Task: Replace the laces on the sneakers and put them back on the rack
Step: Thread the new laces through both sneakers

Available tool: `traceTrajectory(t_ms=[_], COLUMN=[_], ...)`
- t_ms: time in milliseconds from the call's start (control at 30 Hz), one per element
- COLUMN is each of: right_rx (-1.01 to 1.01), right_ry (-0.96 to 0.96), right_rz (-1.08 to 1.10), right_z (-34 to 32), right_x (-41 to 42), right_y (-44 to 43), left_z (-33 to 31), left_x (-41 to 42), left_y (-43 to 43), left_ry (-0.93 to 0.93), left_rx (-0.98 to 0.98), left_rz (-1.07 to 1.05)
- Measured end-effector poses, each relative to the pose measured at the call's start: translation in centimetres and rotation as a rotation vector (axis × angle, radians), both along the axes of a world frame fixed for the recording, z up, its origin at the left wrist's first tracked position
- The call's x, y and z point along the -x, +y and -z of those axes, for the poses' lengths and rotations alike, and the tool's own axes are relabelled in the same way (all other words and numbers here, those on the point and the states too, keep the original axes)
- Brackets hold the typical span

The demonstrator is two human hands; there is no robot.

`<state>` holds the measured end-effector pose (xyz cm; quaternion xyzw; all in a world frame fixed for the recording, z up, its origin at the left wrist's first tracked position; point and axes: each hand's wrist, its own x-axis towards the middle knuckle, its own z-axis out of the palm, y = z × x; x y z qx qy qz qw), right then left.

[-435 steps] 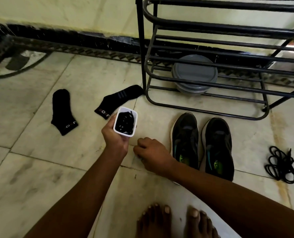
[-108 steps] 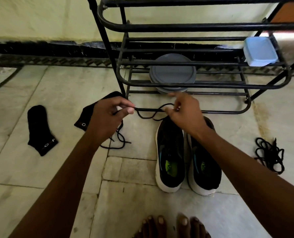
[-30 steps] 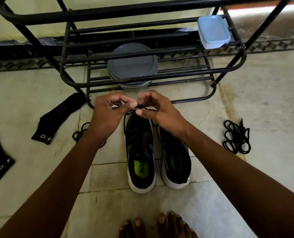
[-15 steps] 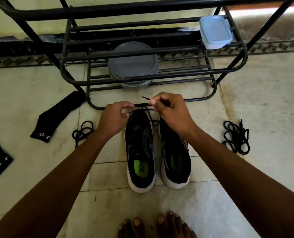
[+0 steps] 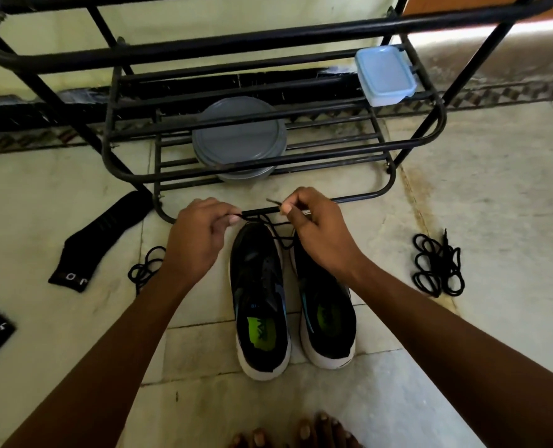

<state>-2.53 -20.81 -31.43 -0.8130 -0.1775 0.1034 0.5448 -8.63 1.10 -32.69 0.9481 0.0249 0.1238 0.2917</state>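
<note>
Two sneakers [image 5: 293, 295] stand side by side on the floor [image 5: 495, 195], toes toward the rack [image 5: 268, 163] and just short of its bottom bar, heels toward the person's bare toes. A black lace [image 5: 276, 232] runs across the toe end of the left shoe; the left hand [image 5: 197, 240] has its fingers pinched together on one end, and the right hand [image 5: 320, 227] pinches the other end, its tip sticking up past the thumb. Judging from this, the relacing is barely begun: the lace looks to be through the lowest eyelets of one shoe at most, though I cannot tell exactly which holes. The second shoe shows no lace, and neither is back on the rack.

More lace lies in a loose tangle [image 5: 145, 268] beside the left wrist. A separate coil [image 5: 438, 268] sits well apart to the right, probably an old lace or the spare.

Farther out, two black socks [image 5: 100, 240] lie on the pale marble tiles to the left. The black metal rack holds a grey round lid or container [image 5: 239, 134] low down and a pale blue plastic box [image 5: 385, 74] higher, at the right. Behind it a dark patterned border runs along the foot of a light wall.
</note>
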Motion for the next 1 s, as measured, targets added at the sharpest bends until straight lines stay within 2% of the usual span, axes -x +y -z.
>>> traceTrajectory(t_ms=[133,233,533,733,1000], right_rx=[-0.172,-0.137,0.011,-0.004,0.045], right_ry=[0.093,0.092,-0.179,-0.313,-0.398], right_rz=[-0.07,-0.15,-0.216,-0.241,-0.3], right_z=[-0.9,-1.3,-2.4,-2.4,-1.4], right_x=[1.0,2.9,6.4,6.5,5.7], right_y=[2.6,4.8,7.1,7.8,7.7], left_z=[-3.2,-5.4,-5.5,-5.4,-5.0], left_x=[1.8,4.0,8.1,8.4,8.6], left_y=[-2.1,-1.7,1.3,0.8,0.8], left_ry=[-0.064,-0.126,-0.107,-0.039,-0.093], left_rx=[0.074,0.188,0.509,0.632,0.693], left_rz=[0.066,-0.038,-0.311,-0.29,-0.286])
